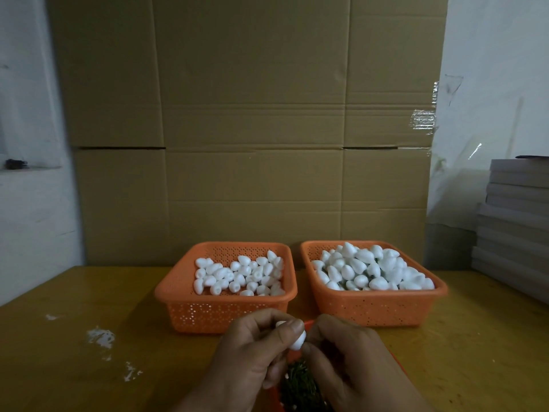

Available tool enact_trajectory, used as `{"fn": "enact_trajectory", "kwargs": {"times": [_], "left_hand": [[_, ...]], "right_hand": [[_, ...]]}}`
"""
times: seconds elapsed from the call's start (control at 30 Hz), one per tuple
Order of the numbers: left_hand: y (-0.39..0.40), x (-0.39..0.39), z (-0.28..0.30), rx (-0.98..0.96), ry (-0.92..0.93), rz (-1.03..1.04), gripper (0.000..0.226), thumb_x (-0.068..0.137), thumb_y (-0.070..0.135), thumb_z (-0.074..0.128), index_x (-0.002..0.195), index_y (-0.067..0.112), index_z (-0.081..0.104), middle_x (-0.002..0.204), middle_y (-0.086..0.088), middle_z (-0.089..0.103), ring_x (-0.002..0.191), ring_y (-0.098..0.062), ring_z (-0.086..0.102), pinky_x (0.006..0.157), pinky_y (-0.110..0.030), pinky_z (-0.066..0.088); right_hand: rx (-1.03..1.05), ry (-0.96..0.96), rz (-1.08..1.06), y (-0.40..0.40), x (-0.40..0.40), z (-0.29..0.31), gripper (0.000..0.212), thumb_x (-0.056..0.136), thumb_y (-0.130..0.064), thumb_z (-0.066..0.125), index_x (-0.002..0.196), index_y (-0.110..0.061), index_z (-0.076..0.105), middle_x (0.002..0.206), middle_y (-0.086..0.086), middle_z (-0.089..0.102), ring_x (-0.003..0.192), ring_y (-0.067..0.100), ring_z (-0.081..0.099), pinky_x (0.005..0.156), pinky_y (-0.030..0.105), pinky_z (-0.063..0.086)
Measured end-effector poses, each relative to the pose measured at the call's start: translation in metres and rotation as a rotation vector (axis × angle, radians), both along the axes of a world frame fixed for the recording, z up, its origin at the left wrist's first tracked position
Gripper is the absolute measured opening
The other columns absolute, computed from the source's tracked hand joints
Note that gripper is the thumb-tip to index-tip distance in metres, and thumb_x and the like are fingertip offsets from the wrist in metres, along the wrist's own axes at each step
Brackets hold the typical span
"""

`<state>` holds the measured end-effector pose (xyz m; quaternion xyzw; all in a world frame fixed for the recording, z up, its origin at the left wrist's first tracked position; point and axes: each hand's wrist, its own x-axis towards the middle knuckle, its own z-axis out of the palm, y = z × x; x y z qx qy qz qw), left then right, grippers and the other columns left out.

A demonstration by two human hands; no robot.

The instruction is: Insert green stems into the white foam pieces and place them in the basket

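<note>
Just in front of the left basket [190, 288], both hands meet over a low tray of green stems [298, 385], prob. so the next stem is w/in easy reach. Left hand [252, 349] pinches one white foam piece [297, 341] between thumb and fingers, narrow grip, held up toward the camera so the end that takes the stem can be seen. Right hand [344, 352] has fingertips curled tight against that piece; looks like it's pushing a stem in, but the stem itself is hidden, so can't tell what it holds.

Left basket sits against the cardboard sheet [252, 114], partly filled w/ foam pieces, several showing a hole or dark spot at one end. Right basket [374, 304], beside the left basket, is heaped higher. Which is supply and which is for finished ones isn't certain; my guess is the finished ones go in one of these two once the stem is seated.

White crumbs [101, 337] lie on the table [74, 292], left of the left basket, likely foam bits.
</note>
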<state>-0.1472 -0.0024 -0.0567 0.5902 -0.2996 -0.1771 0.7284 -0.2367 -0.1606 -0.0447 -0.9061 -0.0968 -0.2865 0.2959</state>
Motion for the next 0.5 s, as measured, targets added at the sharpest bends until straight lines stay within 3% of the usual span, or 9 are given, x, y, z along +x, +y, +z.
{"fn": "enact_trajectory", "kwargs": {"times": [0.07,0.2,0.5], "left_hand": [[0.0006,0.0004,0.0001,-0.001,-0.018,0.01,0.039,0.065,0.048,0.082,0.079,0.013,0.073,0.048,-0.003,0.043,0.04,-0.011,0.037,0.042,-0.021,0.03],[0.0012,0.0011,0.0001,-0.025,-0.053,0.054,0.042,0.065,0.046,0.084,0.086,0.011,0.074,0.048,-0.003,0.044,0.041,-0.011,0.037,0.042,-0.022,0.031],[0.0012,-0.0018,0.0021,-0.064,-0.102,0.065,0.046,0.064,0.042,0.083,0.101,0.017,0.078,0.053,-0.002,0.049,0.051,-0.012,0.046,0.051,-0.025,0.04]], "right_hand": [[0.047,0.0,-0.016,0.0016,-0.0008,0.0011,0.016,0.083,-0.044,0.063,0.083,-0.029,0.069,0.072,-0.008,0.067,0.07,0.009,0.065,0.061,0.028,0.051],[0.146,0.025,-0.042,0.0041,-0.0013,0.0028,0.002,0.084,-0.032,0.074,0.084,-0.034,0.074,0.072,-0.014,0.072,0.066,0.006,0.068,0.057,0.021,0.053],[0.381,0.131,-0.03,0.007,0.0026,0.0007,0.024,0.084,-0.019,0.078,0.085,-0.043,0.072,0.073,-0.009,0.075,0.059,0.005,0.067,0.056,0.016,0.049]]}}
